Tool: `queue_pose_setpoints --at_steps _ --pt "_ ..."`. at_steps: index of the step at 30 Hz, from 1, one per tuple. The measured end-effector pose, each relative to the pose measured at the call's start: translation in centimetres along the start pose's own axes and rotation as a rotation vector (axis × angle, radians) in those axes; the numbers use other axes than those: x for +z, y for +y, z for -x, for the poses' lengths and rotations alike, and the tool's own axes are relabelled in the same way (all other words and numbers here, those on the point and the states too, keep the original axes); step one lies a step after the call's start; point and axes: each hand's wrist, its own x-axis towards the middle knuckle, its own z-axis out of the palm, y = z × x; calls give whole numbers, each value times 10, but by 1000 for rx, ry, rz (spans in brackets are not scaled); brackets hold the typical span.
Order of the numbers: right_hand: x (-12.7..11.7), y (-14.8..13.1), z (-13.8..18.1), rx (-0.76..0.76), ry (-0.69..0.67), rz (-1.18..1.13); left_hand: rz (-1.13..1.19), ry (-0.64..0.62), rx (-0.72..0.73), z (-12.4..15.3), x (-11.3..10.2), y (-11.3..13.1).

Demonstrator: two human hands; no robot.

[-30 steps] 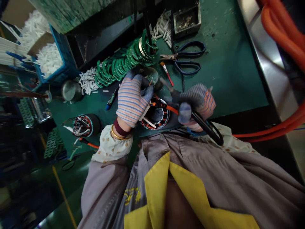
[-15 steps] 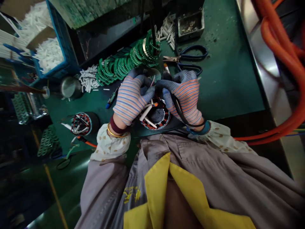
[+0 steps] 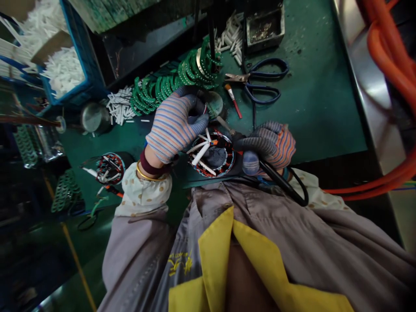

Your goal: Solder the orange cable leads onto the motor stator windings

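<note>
A wound motor stator (image 3: 230,161) with red and black wires and white sleeves lies in front of me at the table's near edge. My left hand (image 3: 178,123), in a striped glove, is above its left side, thumb and fingers pinched on a thin wire (image 3: 206,108). My right hand (image 3: 269,147), also gloved, is closed around the handle of a soldering iron (image 3: 227,127). The iron's metal tip points up and left, close to my left fingertips; whether it touches the wire I cannot tell. Its thick black cord (image 3: 283,184) loops below my right hand.
Green curved circuit boards (image 3: 165,89) stand in a row behind my hands. Scissors (image 3: 264,78), a small brush (image 3: 233,102) and a metal solder box (image 3: 264,30) lie to the right. A second stator (image 3: 121,167), white sleeves (image 3: 120,106) and a blue bin (image 3: 82,84) are leftward.
My right hand has moved right and down from beside my left, and now holds the soldering iron with its tip toward the left fingers. The brush has come into view. My left hand keeps its pinch.
</note>
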Motion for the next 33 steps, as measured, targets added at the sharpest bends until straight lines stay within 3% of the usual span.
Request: queue_pose_setpoints --at_steps 9,16,21,26,30,33 --pt "2 -1 0 58 -46 36 -1 66 -9 5 2 7" --pt "5 -4 -4 66 75 16 58 147 -19 16 22 -5" --pt "0 -4 -9 72 -33 47 -11 32 0 9 5 -3" --pt "0 -1 -9 -33 76 -53 -97 -56 39 -5 -12 1" --pt "6 -1 -10 0 67 -37 -156 -65 52 -9 -13 6" --pt "7 -4 -11 -27 138 -75 -235 -65 57 -7 -10 12"
